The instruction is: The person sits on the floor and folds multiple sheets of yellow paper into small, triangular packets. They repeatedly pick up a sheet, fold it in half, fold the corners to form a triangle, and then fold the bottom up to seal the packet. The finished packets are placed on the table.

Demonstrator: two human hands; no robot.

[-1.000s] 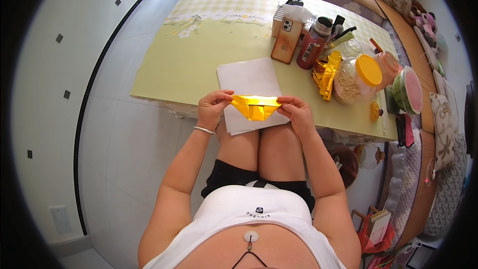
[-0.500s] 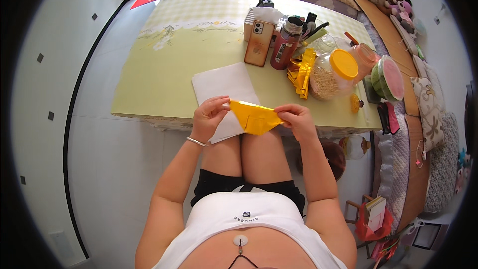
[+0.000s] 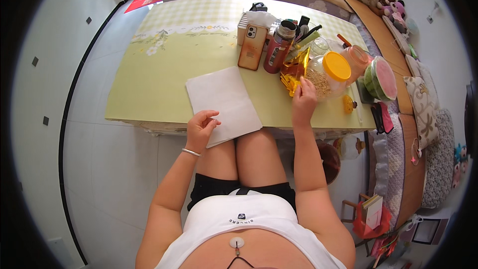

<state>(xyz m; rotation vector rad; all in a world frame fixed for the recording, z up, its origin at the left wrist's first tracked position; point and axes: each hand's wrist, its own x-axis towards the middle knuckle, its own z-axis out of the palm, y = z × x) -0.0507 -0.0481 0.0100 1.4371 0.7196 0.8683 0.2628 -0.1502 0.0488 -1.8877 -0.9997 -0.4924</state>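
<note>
My right hand point(image 3: 304, 100) is at the near side of the pile of folded gold foil papers point(image 3: 289, 85), its thumb and fingers pinched on a shiny gold foil paper point(image 3: 301, 62) that stands up there. The fingers partly hide where that piece meets the pile. My left hand point(image 3: 200, 128), a silver bangle on its wrist, hovers over the near left part of a stack of white paper point(image 3: 224, 97). Its fingers are loosely curled with a gap to the thumb, and it holds nothing. The white stack lies on the table edge and juts over my lap.
Right beside the foil stands a yellow-lidded jar point(image 3: 329, 74) of grains. Behind are a red bottle point(image 3: 279, 50), an upright phone point(image 3: 252, 47) and a tissue box point(image 3: 242, 29). Farther right sit a pink jar point(image 3: 356, 57) and a cut watermelon point(image 3: 380, 78). A dark red bin point(image 3: 328, 162) is under the table.
My right hand has carried the gold foil paper from above my lap, forward and right to the pile. My left hand has let go of it and dropped slightly.
</note>
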